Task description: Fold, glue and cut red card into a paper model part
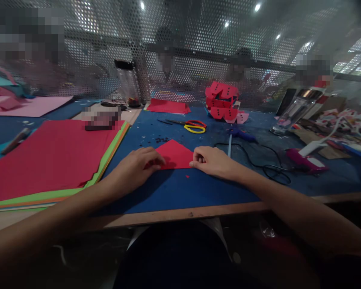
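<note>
A red sheet of paper [177, 154], folded into a triangle with its peak pointing away from me, lies flat on the blue tabletop. At its left corner is my left hand [138, 163], fingers curled in and closed on the paper's edge. My right hand [212, 161] pinches the right corner between thumb and bent fingers. A tiny red scrap [187, 176] rests just below the fold. Beyond the paper lie scissors [195, 126] with red and yellow handles, and small dark bits [161, 140] are scattered near its left slope.
Left of me is a stack of coloured paper [57, 152], red on top, with a blurred dark object [102, 120] on it. Red paper pieces [168, 106], a red paper construction [224, 102], a blue glue gun [240, 133], a power strip [307, 161] and a clear bottle [295, 114] stand around.
</note>
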Motion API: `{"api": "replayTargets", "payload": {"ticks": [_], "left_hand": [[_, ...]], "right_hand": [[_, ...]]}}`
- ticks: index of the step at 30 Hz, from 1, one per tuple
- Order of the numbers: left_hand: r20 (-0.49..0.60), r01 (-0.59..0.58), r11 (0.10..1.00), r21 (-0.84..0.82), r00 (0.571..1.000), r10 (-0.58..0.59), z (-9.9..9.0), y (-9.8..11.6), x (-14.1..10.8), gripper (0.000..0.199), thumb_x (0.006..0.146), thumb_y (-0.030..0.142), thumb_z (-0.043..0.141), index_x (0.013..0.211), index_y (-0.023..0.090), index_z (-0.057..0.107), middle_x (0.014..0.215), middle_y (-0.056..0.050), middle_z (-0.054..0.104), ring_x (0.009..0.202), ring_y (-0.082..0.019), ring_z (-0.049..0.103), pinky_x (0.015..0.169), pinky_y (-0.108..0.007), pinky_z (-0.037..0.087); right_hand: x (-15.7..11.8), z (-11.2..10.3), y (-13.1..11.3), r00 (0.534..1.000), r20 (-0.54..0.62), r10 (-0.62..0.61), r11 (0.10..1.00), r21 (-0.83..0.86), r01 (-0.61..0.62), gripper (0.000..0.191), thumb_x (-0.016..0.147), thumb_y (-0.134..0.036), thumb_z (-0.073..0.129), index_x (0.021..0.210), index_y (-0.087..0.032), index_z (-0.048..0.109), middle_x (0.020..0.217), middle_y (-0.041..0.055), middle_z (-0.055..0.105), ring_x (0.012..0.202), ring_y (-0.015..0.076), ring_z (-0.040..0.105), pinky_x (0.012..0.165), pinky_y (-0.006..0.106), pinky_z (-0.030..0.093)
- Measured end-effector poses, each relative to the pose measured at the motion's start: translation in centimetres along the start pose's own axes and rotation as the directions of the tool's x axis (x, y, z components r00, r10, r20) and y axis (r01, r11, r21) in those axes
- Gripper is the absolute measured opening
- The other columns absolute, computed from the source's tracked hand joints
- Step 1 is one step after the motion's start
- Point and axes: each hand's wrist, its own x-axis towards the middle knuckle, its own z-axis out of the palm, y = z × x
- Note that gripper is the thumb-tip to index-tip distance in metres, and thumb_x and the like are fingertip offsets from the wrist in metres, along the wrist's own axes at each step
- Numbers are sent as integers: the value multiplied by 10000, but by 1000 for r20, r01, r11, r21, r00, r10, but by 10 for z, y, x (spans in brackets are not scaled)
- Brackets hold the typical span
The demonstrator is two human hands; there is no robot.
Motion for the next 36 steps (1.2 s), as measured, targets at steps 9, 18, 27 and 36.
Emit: {"api": "replayTargets", "payload": {"ticks": [9, 18, 27, 36], "left_hand": [[-3, -302, 938, 167, 952, 307, 6, -2, -5, 354, 1059, 171, 420, 1147, 219, 760, 1045, -72, 711, 949, -206, 644, 862, -339, 498], [42, -342, 872, 351, 936, 350, 5, 1, -10, 416, 1024, 102, 413, 1286, 230, 709, 997, -67, 681, 861, -214, 632, 776, -340, 499], [27, -357, 853, 382, 926, 375, 8, 0, -12, 447, 1023, 104, 409, 1309, 263, 713, 982, -62, 655, 860, -204, 639, 771, -323, 512], [1, -372, 862, 345, 918, 396, 9, 0, -11, 444, 1025, 109, 394, 1272, 252, 734, 999, -75, 669, 884, -209, 642, 781, -326, 520]], "right_hand": [[-9, -9, 5, 999, 24, 34, 999, 19, -35, 62, 940, -241, 633, 907, -192, 650, 910, 20, 707, 783, 146, 600, 674, 274, 339], [-19, -14, 21, 1000, 12, -8, 999, 33, 8, 120, 937, -159, 595, 996, -203, 690, 998, 41, 693, 857, 164, 614, 741, 282, 413], [-28, -22, 30, 996, 44, -81, 995, 54, 79, 288, 932, -86, 544, 1122, -216, 716, 1092, 62, 667, 1004, 194, 625, 892, 322, 471], [-36, -32, 36, 986, 79, -144, 984, 120, 134, 443, 863, 9, 489, 1176, -207, 717, 1186, 74, 665, 1109, 194, 635, 1001, 331, 475]]}}
